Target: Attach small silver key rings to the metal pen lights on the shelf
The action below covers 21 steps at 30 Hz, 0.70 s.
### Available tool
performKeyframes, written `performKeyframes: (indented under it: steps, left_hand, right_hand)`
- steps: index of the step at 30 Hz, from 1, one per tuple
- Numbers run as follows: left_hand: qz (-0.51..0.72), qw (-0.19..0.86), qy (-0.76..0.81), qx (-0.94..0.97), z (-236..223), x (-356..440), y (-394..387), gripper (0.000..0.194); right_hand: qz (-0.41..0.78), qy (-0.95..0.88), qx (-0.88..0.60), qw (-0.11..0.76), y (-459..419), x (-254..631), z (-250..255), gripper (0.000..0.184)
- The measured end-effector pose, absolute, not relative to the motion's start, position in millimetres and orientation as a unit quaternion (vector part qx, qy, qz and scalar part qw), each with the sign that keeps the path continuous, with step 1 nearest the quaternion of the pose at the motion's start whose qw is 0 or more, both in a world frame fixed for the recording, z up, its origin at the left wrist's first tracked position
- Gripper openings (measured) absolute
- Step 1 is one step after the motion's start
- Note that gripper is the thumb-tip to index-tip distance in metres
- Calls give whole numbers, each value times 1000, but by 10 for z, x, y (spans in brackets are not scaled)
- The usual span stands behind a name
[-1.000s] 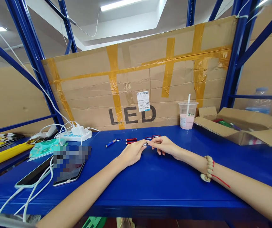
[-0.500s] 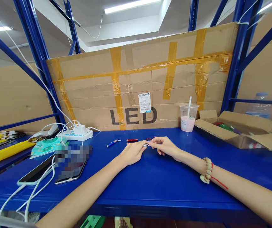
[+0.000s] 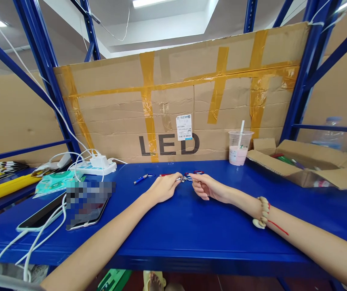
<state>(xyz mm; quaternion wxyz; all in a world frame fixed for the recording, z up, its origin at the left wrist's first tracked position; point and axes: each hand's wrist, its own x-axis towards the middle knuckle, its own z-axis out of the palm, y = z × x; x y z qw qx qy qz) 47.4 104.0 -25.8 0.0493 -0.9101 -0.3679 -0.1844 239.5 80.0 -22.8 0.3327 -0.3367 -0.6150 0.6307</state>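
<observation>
My left hand rests on the blue shelf with its fingers pinched on a small red pen-like torch that has a silver tip. My right hand lies just to the right with its fingers curled, the fingertips at a small keyring clip beside that tip. What, if anything, the right fingers hold is too small to make out. A blue pen-like torch lies to the left, and a red and blue clip lies behind my right hand. A bead bracelet is on my right wrist.
A taped cardboard sheet marked LED stands behind. A plastic cup with a straw and an open cardboard box sit at the right. At the left are two phones, white cables, a power strip and yellow tubes.
My hands have drawn slightly apart. The left hand now shows the red torch at its fingertips, and the right fingers have curled in. The view has tilted a little.
</observation>
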Motion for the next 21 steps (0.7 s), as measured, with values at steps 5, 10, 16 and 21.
performKeyframes:
  steps: [5, 10, 16, 21]
  left_hand:
    - [-190, 14, -358, -914, -285, 498, 1044, 19]
    - [-204, -9, -375, -905, -276, 498, 1049, 19]
    - [-244, -27, -388, -888, -243, 480, 1057, 17]
    - [-270, -32, -368, -889, -251, 476, 1051, 16]
  right_hand:
    - [592, -626, -369, 349, 791, 2368, -240, 47]
    - [458, -622, -426, 471, 884, 2391, -285, 41]
    - [335, -617, -478, 529, 977, 2479, -297, 41]
    - [145, -722, -526, 425, 912, 2488, -276, 29]
